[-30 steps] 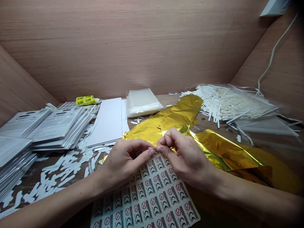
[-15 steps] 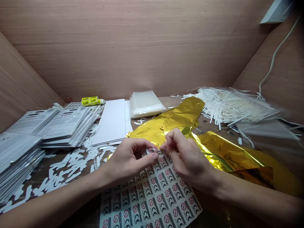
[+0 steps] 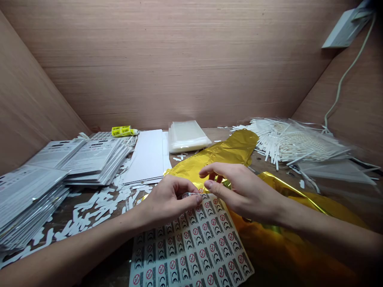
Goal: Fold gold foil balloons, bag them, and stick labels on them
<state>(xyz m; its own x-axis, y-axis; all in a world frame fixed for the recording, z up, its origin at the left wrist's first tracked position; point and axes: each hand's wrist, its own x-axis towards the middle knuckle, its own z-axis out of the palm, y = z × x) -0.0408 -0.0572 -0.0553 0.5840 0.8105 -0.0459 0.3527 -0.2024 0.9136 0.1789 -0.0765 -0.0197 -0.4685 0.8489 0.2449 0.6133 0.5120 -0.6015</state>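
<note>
A sheet of small warning stickers (image 3: pixel 191 247) lies in front of me on the table. My left hand (image 3: pixel 167 199) pinches a small sticker at the sheet's top edge between thumb and forefinger. My right hand (image 3: pixel 242 191) hovers just to the right with its fingers spread, its thumb tip close to the same sticker, holding nothing. A crumpled gold foil balloon (image 3: pixel 227 153) lies under and behind both hands and stretches to the right.
Stacks of grey packaged cards (image 3: pixel 74 159) stand at the left, with white paper scraps (image 3: pixel 92 207) beside them. White cardboard sheets (image 3: pixel 149 155), clear bags (image 3: pixel 187 135) and a yellow tube (image 3: pixel 122 130) lie behind. White sticks in plastic (image 3: pixel 293 139) fill the right. Wooden walls enclose the bench.
My right hand has let go of its pinch and opened its fingers. My left hand keeps the sticker. The view has tilted up slightly.
</note>
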